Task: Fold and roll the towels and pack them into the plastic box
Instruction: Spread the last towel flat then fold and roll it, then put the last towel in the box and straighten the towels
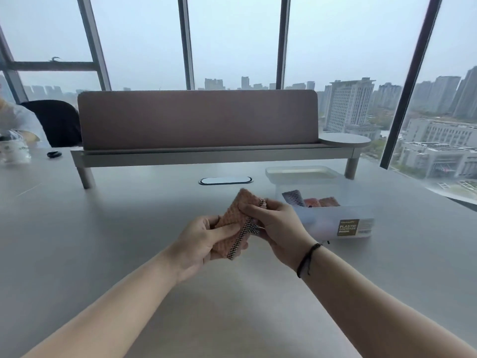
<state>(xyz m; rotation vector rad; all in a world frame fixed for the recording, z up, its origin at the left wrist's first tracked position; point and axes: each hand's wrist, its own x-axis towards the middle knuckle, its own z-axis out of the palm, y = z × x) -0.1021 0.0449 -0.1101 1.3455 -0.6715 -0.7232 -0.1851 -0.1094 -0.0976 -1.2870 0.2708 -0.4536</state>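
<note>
I observe both hands raised above the table (129, 228), gripping one folded pink towel (233, 218) between them; the left hand (204, 244) clasps its lower end, thumb laid across the face; the right hand (273, 223) pinches the upper end along a black-and-white checked edge (241, 235); a dark cord (307, 258) circles the right wrist. Just right of the hands stands the plastic box (333, 220), open, translucent, labelled on its near wall; inside it I see a grey towel roll (293, 197) and pink rolls (321, 202) side by side. The lid (302, 174) lies just behind the box. Farther back, a padded screen (197, 120) stands on a raised shelf; windows beyond.
</note>
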